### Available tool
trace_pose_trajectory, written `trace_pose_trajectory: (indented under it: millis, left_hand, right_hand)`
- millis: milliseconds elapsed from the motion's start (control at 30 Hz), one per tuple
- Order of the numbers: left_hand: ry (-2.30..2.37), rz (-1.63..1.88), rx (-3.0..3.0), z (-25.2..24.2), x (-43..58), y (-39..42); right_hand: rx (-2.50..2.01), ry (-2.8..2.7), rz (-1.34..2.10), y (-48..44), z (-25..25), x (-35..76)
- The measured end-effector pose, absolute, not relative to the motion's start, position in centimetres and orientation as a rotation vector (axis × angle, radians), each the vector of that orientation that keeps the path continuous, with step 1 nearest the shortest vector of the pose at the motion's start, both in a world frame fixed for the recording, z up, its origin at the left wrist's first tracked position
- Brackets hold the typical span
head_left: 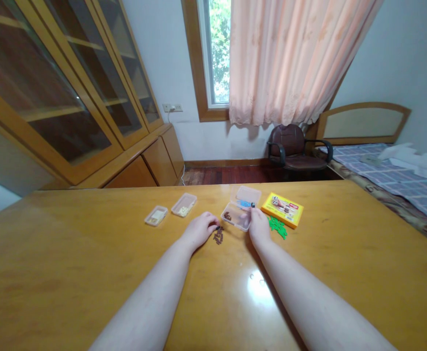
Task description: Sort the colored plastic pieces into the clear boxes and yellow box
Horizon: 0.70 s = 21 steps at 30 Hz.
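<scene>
My right hand (259, 225) grips the right side of a clear plastic box (238, 223), its lid tilted up at the back. Small brown pieces (227, 216) lie inside at the left. Blue pieces (243, 203) show near the hinge side; whether they are in the box or behind it I cannot tell. My left hand (202, 230) is left of the box, fingertips pinched together at the top of a little pile of dark brown pieces (218, 237) on the table. What those fingers hold is too small to make out.
Bright green pieces (278, 227) lie right of my right hand, in front of a yellow box (282, 209). Two clear containers, one small (156, 215) and one with cream pieces (184, 204), stand to the left on the wooden table (89, 253). Beyond is a chair (290, 146).
</scene>
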<state>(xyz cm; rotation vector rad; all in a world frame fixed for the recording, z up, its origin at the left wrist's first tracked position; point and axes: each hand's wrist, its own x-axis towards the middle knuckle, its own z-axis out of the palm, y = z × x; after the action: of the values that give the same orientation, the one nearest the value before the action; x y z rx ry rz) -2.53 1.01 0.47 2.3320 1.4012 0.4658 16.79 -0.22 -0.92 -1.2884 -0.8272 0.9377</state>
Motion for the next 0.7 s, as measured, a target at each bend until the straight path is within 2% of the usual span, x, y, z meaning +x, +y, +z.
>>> trace_pose_trajectory:
  millis: [167,400,600,700]
  left_hand:
    - [1.438,0.527,2.303,0.0,-2.6,1.2]
    - [1.566,1.094,2.136,0.9,-2.3,0.6]
    - [1.351,0.976,2.198,1.1,-1.2,-0.1]
    - [1.387,0.933,2.187,0.8,-1.3,0.2]
  right_hand:
    - [-1.289,-0.846,0.959,-0.2,-1.0,17.0]
    - [-1.291,-1.041,0.918,-0.3,-2.0,16.8]
    - [-1.281,-1.041,0.990,-0.5,-1.8,16.6]
    - [-1.288,-1.004,0.965,-0.4,-1.5,16.7]
